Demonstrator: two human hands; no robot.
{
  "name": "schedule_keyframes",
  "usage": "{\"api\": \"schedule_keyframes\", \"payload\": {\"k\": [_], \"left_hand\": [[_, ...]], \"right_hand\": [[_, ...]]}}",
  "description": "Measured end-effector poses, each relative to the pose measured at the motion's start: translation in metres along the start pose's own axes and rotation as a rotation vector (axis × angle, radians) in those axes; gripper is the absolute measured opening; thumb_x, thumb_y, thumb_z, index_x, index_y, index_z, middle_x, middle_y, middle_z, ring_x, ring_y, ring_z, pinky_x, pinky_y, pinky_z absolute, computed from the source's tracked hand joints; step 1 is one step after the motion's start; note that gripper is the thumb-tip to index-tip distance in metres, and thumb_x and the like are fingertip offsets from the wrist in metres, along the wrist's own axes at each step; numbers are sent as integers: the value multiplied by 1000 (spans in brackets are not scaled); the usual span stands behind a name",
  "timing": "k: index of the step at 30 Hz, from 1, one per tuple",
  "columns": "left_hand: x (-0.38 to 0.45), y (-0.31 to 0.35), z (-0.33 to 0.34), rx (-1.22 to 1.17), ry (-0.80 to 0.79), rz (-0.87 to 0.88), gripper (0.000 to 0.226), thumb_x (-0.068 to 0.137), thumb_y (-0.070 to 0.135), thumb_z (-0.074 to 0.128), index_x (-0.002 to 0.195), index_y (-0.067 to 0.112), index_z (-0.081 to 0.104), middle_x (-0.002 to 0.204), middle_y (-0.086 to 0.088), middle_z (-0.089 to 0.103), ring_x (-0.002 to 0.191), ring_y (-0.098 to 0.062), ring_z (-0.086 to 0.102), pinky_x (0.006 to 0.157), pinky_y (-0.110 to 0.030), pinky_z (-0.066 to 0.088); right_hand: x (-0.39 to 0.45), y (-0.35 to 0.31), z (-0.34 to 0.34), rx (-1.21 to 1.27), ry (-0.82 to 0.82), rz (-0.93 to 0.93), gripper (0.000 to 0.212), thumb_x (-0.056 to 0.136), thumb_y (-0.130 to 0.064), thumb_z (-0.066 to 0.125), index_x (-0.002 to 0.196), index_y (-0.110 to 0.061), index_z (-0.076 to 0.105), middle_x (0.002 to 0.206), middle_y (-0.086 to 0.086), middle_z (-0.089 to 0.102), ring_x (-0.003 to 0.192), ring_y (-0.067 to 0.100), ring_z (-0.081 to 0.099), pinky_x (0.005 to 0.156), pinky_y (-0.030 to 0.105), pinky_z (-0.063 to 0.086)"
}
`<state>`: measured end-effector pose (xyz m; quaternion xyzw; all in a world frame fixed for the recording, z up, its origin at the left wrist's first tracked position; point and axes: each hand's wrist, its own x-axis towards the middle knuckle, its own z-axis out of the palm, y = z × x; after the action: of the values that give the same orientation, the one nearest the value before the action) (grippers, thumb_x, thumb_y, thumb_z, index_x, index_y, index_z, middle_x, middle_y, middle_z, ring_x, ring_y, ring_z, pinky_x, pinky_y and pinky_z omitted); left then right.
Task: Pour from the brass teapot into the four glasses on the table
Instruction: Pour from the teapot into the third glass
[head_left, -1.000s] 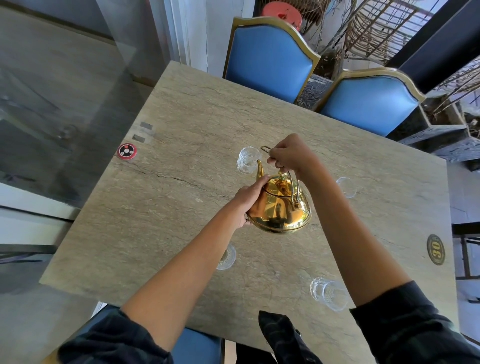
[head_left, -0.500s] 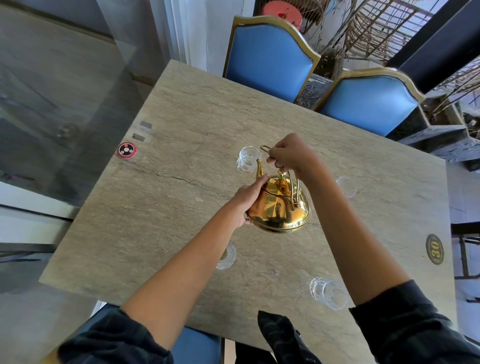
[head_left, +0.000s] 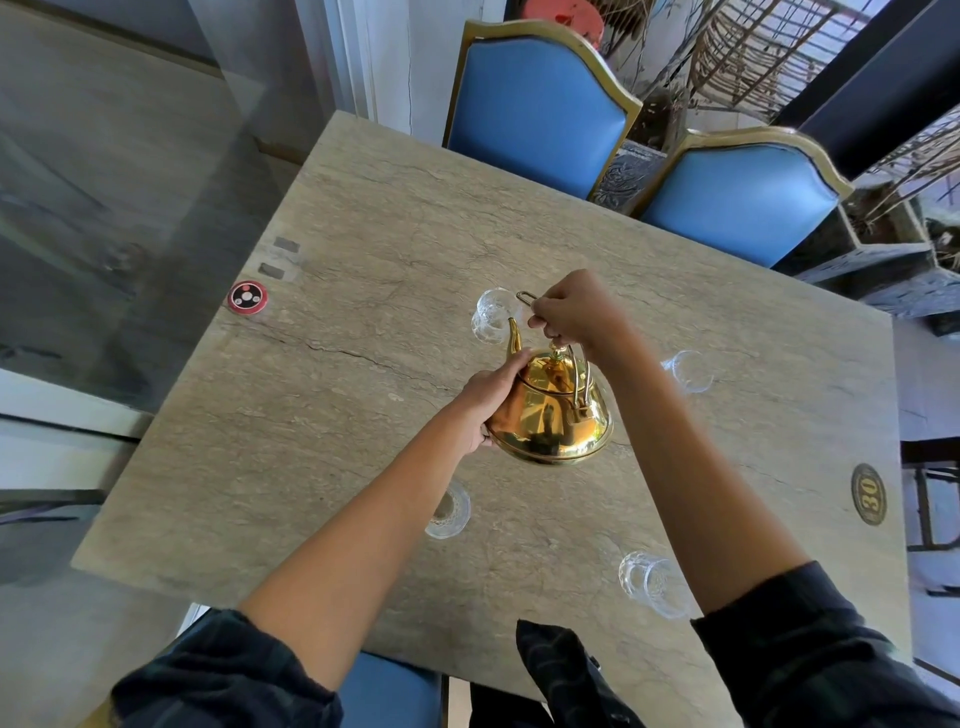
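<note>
Brass teapot (head_left: 550, 410) hangs above the middle of the stone table (head_left: 363, 415), tilted with its spout (head_left: 514, 338) aimed toward 11 o'clock at the far-left glass (head_left: 491, 316). The right hand (head_left: 574, 312) has its fingers closed around the top of the hoop handle, carrying the weight; the left hand (head_left: 493, 395) presses its fingers flat against the pot's belly at 9 o'clock, steadying and tipping it. No stream is visible, and whether that glass holds liquid cannot be told.

Three more glasses stand around the pot: one at 2 o'clock (head_left: 688, 370), one at 7 o'clock (head_left: 449, 512) partly hidden by the left forearm, one at 5 o'clock (head_left: 652, 582). None looks filled.

To pour well here, the spout tip likely needs to sit over the glass mouth before tipping further; a slow push from the left hand should keep the flow thin. The lid looks loose-fitting, so a steep tilt risks it slipping.

A red call button (head_left: 248, 297) lies at 10 o'clock, a numbered plaque (head_left: 868, 494) at 3 o'clock.
</note>
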<state>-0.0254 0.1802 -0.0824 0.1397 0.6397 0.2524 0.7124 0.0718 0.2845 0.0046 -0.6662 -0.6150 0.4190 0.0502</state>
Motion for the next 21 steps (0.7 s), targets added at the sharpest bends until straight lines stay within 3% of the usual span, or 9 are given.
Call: {"api": "schedule_keyframes", "payload": {"k": [2, 6, 8, 11, 17, 21], "left_hand": [[2, 1, -4, 18, 6, 20, 77, 86, 78, 60, 132, 17, 62, 103, -7, 71, 84, -21, 66, 61, -32, 49], [8, -2, -12, 39, 22, 63, 71, 85, 74, 65, 126, 16, 67, 107, -8, 74, 85, -20, 69, 60, -30, 50], [12, -5, -16, 23, 38, 100, 72, 82, 72, 70, 128, 17, 65, 116, -9, 75, 89, -19, 70, 60, -29, 50], [11, -8, -20, 2, 66, 138, 69, 83, 66, 74, 132, 20, 57, 113, -2, 69, 91, -15, 65, 63, -29, 48], [4, -18, -22, 35, 66, 222, 84, 81, 63, 78, 148, 23, 48, 135, -6, 62, 106, -19, 62, 67, -29, 47], [-9, -23, -15, 13, 5, 238, 85, 78, 60, 83, 148, 28, 46, 137, -4, 63, 113, -18, 64, 81, -34, 52]], "right_hand": [[-1, 5, 4, 13, 26, -6, 22, 91, -3, 56, 82, 5, 74, 84, 24, 76, 59, 24, 59, 61, 35, 52], [-7, 16, 12, 53, 58, -22, 25, 95, -6, 56, 80, 5, 72, 73, 26, 69, 54, 22, 57, 61, 34, 52], [-12, 21, 15, 85, 73, -33, 26, 96, -7, 55, 85, 9, 73, 69, 20, 68, 53, 21, 57, 59, 33, 52], [-24, 26, 21, 139, 90, -41, 27, 96, -7, 56, 90, 14, 71, 67, 12, 66, 54, 22, 57, 60, 37, 52], [-54, 33, 23, 263, 116, -31, 29, 97, -11, 56, 96, 15, 69, 72, 17, 59, 60, 25, 53, 59, 38, 46], [-80, 42, 15, 333, 138, -53, 28, 97, -14, 57, 94, 12, 68, 69, 15, 56, 54, 24, 49, 51, 33, 43]]}}
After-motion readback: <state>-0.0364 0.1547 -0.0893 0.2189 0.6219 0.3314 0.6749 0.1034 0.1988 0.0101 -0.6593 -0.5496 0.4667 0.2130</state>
